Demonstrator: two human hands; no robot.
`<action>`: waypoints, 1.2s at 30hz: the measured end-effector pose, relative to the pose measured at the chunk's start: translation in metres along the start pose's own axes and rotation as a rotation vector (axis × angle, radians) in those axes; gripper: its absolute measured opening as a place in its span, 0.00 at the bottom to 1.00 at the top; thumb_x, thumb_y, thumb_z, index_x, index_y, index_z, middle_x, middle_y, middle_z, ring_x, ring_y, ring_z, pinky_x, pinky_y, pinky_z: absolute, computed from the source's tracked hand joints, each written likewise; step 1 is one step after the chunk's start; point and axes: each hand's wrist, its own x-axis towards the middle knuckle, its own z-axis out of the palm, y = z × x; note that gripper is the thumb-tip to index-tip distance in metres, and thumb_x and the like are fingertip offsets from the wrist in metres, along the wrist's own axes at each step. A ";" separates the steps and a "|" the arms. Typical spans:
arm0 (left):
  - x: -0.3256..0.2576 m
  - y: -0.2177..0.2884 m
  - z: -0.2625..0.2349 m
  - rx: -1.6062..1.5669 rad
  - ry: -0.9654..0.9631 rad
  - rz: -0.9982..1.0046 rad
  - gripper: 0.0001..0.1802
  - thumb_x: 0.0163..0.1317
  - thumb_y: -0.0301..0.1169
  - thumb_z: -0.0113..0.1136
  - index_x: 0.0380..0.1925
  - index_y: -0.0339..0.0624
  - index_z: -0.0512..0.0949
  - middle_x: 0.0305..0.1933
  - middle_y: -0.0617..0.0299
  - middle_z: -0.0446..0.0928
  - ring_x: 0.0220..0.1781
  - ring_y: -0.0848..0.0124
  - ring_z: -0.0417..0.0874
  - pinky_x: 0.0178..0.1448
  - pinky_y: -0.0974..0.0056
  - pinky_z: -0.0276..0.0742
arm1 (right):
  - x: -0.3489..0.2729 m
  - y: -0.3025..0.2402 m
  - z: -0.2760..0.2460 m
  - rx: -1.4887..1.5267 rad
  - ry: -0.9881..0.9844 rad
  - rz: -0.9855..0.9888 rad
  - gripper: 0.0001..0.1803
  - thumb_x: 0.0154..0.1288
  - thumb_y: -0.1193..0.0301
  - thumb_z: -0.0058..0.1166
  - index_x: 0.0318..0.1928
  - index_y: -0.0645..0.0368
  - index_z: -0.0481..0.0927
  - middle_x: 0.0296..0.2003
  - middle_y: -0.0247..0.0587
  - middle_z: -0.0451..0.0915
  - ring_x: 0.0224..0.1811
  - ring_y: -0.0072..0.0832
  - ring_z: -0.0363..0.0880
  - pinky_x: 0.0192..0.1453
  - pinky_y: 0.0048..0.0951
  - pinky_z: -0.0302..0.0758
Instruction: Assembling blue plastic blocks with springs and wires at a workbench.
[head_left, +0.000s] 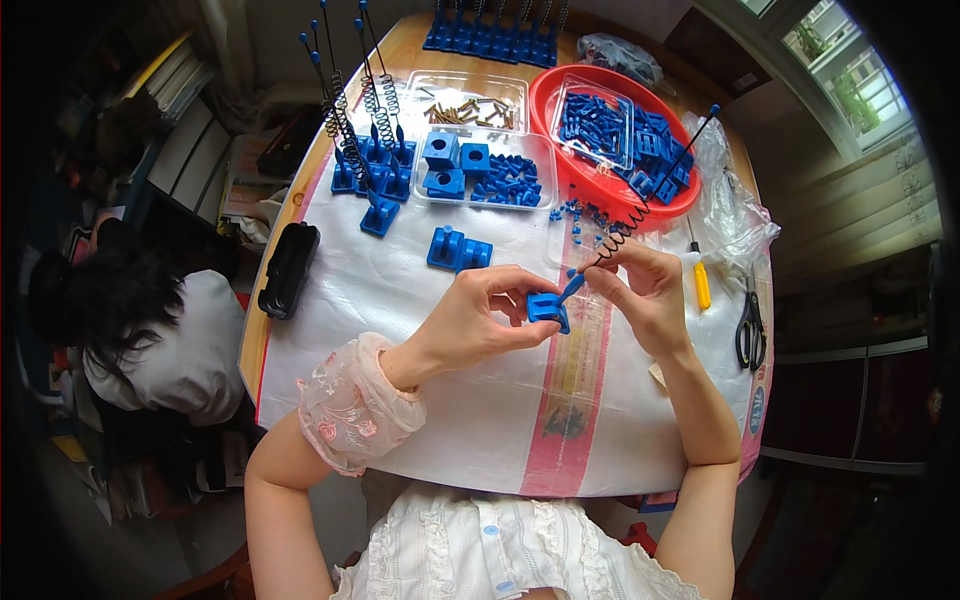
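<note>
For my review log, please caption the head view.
Left hand holds a blue block while right hand fits a spring rod into it above the table.

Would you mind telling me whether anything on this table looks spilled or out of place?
A few small blue plastic pieces lie scattered on the white woven sheet just outside the red round basin, as if spilled over its rim. The left hand holds a blue plastic block and the right hand a spring rod; neither looks odd.
</note>
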 end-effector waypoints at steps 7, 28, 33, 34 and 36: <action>0.001 -0.010 0.007 -0.318 -0.030 -0.021 0.19 0.67 0.27 0.73 0.56 0.33 0.82 0.44 0.66 0.86 0.42 0.83 0.84 0.48 0.75 0.81 | -0.005 -0.011 0.001 0.022 0.039 0.030 0.06 0.64 0.78 0.70 0.42 0.64 0.91 0.36 0.35 0.87 0.39 0.19 0.78 0.48 0.25 0.73; 0.000 -0.009 0.006 -0.406 -0.014 -0.037 0.15 0.71 0.28 0.69 0.53 0.33 0.82 0.46 0.63 0.87 0.46 0.81 0.86 0.53 0.73 0.83 | -0.005 -0.005 -0.003 0.060 -0.053 0.058 0.09 0.65 0.79 0.71 0.45 0.66 0.90 0.40 0.39 0.88 0.42 0.21 0.83 0.50 0.26 0.76; 0.000 -0.010 0.006 -0.403 -0.008 -0.038 0.15 0.70 0.28 0.69 0.53 0.34 0.83 0.45 0.63 0.87 0.46 0.81 0.86 0.52 0.74 0.83 | -0.005 -0.002 -0.003 0.039 -0.053 0.018 0.09 0.64 0.79 0.71 0.45 0.66 0.90 0.39 0.38 0.88 0.42 0.21 0.82 0.49 0.26 0.76; 0.000 -0.010 0.006 -0.407 -0.005 -0.037 0.15 0.70 0.27 0.69 0.53 0.34 0.83 0.45 0.64 0.87 0.46 0.81 0.85 0.52 0.74 0.83 | -0.005 -0.003 -0.003 0.039 -0.056 0.019 0.09 0.64 0.79 0.71 0.45 0.66 0.90 0.39 0.38 0.88 0.42 0.21 0.82 0.49 0.26 0.76; 0.000 -0.010 0.005 -0.401 -0.005 -0.037 0.14 0.70 0.27 0.69 0.53 0.34 0.83 0.45 0.64 0.87 0.46 0.82 0.85 0.52 0.74 0.82 | -0.004 -0.004 -0.002 0.041 -0.061 0.021 0.09 0.64 0.79 0.71 0.44 0.66 0.90 0.39 0.38 0.88 0.42 0.21 0.82 0.48 0.26 0.76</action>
